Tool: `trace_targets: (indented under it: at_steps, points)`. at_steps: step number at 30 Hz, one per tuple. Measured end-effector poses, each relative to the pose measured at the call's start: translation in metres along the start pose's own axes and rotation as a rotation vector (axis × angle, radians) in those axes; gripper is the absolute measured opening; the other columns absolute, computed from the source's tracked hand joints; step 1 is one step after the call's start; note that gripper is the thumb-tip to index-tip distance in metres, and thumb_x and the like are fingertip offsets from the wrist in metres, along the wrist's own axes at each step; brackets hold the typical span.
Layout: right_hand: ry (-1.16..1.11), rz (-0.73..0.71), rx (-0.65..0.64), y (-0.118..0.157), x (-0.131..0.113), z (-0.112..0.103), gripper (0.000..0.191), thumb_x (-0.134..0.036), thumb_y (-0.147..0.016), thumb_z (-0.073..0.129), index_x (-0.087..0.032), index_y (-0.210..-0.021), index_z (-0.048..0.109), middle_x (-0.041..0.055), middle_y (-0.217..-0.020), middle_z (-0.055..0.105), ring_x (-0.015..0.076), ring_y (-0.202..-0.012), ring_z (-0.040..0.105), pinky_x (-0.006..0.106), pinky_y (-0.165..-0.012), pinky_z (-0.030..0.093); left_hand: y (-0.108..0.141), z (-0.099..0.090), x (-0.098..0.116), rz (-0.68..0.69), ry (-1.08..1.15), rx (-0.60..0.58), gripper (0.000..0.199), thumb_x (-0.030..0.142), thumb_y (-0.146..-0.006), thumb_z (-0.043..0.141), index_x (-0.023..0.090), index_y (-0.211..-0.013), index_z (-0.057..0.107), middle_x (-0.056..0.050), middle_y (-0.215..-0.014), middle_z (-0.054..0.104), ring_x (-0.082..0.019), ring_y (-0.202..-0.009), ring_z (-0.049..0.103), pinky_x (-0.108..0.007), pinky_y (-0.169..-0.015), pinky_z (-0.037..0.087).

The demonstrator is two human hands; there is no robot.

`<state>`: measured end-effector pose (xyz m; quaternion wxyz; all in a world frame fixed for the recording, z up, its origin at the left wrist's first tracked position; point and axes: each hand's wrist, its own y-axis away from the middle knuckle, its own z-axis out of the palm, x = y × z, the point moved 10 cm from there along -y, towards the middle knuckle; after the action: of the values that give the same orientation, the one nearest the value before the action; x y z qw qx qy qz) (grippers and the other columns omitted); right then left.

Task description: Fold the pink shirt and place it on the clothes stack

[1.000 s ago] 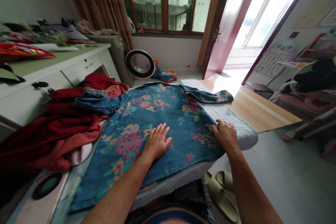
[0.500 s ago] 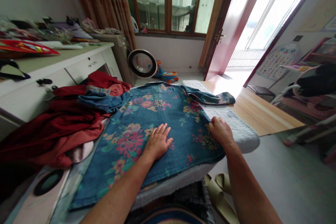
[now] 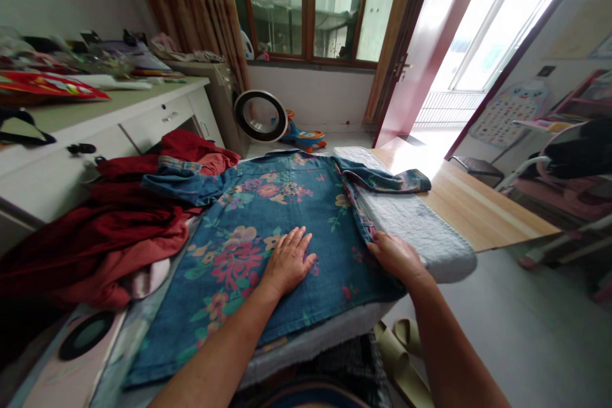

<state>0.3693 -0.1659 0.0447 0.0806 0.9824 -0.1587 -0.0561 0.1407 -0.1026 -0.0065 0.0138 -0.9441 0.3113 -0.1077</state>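
Observation:
A blue floral denim garment [image 3: 287, 204] lies spread over a padded pale cloth [image 3: 430, 223], one sleeve stretched to the right and the other to the left. Flat on its middle rests my left hand [image 3: 289, 261], fingers slightly apart. At the garment's right side, my right hand [image 3: 394, 255] has its fingers closed on the edge, which is folded inward there. The fingertips of the right hand are partly hidden by the hand itself.
Dark red clothes [image 3: 119, 217] are heaped at the left, beside a white cabinet [image 3: 157, 118] with a cluttered top. A wooden board [image 3: 488, 204] extends to the right. Slippers [image 3: 401, 357] lie on the floor below.
My right hand has moved left, drawing the garment's right edge inward, so more of the pale cloth shows. My left hand stays in place.

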Motion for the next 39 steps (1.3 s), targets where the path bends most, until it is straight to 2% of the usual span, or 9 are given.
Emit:
trace_targets:
  at_steps: [3,7,10,13,17,25,28,31,39]
  points:
    - [0.019,-0.061,-0.053,0.008,-0.002,0.005,0.033,-0.046,-0.090,0.049,-0.021,-0.101,0.068,0.0103,-0.100,0.073,0.0262,-0.092,0.067,0.031,-0.071,0.042,0.000,0.000,0.000,-0.001,-0.004,0.001,0.054,0.046,-0.097,0.044,0.021,-0.145,0.045,-0.008,-0.157,0.037,-0.025,-0.146,0.031,-0.045,-0.120,0.026]
    - [0.021,-0.149,-0.017,0.017,-0.013,0.012,0.035,-0.049,-0.086,0.055,-0.020,-0.102,0.066,0.0105,-0.107,0.070,0.0262,-0.098,0.065,0.031,-0.076,0.043,0.000,-0.001,0.000,0.009,-0.003,0.012,0.054,0.045,-0.097,0.044,0.021,-0.145,0.045,-0.008,-0.157,0.038,-0.025,-0.146,0.031,-0.045,-0.119,0.026]
    - [0.033,-0.152,0.039,0.020,-0.015,0.016,0.035,-0.045,-0.085,0.057,-0.018,-0.106,0.065,0.0117,-0.108,0.068,0.0264,-0.100,0.064,0.032,-0.082,0.043,0.000,-0.001,0.000,0.008,-0.010,0.010,0.054,0.044,-0.097,0.045,0.021,-0.145,0.045,-0.008,-0.157,0.038,-0.025,-0.146,0.031,-0.045,-0.119,0.027]
    - [0.010,-0.167,0.084,0.022,-0.019,0.017,0.026,-0.033,-0.088,0.052,-0.018,-0.105,0.065,0.0121,-0.108,0.068,0.0249,-0.101,0.063,0.031,-0.084,0.041,0.000,0.000,0.000,0.006,-0.016,0.008,0.054,0.045,-0.097,0.045,0.021,-0.146,0.045,-0.007,-0.157,0.037,-0.025,-0.146,0.031,-0.045,-0.119,0.027]
    - [-0.070,-0.147,0.077,0.024,-0.021,0.015,0.016,-0.019,-0.086,0.049,-0.018,-0.093,0.063,0.0095,-0.100,0.069,0.0209,-0.093,0.062,0.029,-0.077,0.037,0.000,0.001,-0.001,0.003,-0.012,0.016,0.055,0.045,-0.097,0.045,0.020,-0.146,0.045,-0.007,-0.157,0.037,-0.025,-0.146,0.031,-0.045,-0.120,0.026]
    - [-0.261,-0.239,0.169,0.029,-0.040,0.009,0.008,-0.020,-0.084,0.049,-0.020,-0.083,0.058,0.0019,-0.084,0.063,0.0150,-0.077,0.055,0.027,-0.068,0.030,0.000,-0.001,0.000,0.001,0.002,0.014,0.055,0.044,-0.097,0.046,0.020,-0.146,0.046,-0.008,-0.157,0.037,-0.026,-0.146,0.031,-0.046,-0.120,0.026]
    - [-0.279,-0.293,0.117,0.030,-0.051,0.023,0.007,-0.022,-0.085,0.050,-0.020,-0.083,0.056,0.0008,-0.080,0.061,0.0142,-0.074,0.053,0.026,-0.066,0.029,0.000,0.000,0.000,-0.001,0.001,0.005,0.056,0.045,-0.097,0.046,0.019,-0.146,0.045,-0.008,-0.157,0.037,-0.026,-0.146,0.030,-0.046,-0.120,0.025]
    - [-0.253,-0.285,0.072,0.030,-0.056,0.033,0.009,-0.028,-0.086,0.051,-0.021,-0.085,0.056,-0.0006,-0.077,0.060,0.0134,-0.068,0.050,0.026,-0.061,0.026,-0.001,0.000,-0.001,-0.002,-0.001,-0.002,0.056,0.045,-0.097,0.045,0.019,-0.146,0.045,-0.008,-0.158,0.036,-0.026,-0.146,0.030,-0.045,-0.120,0.025]
    - [-0.240,-0.300,0.019,0.024,-0.056,0.037,0.016,-0.032,-0.078,0.060,-0.021,-0.088,0.054,-0.0006,-0.082,0.062,0.0144,-0.072,0.051,0.026,-0.062,0.025,-0.001,0.001,0.000,-0.007,0.008,-0.016,0.055,0.043,-0.096,0.046,0.020,-0.146,0.045,-0.009,-0.157,0.037,-0.026,-0.146,0.031,-0.046,-0.119,0.026]
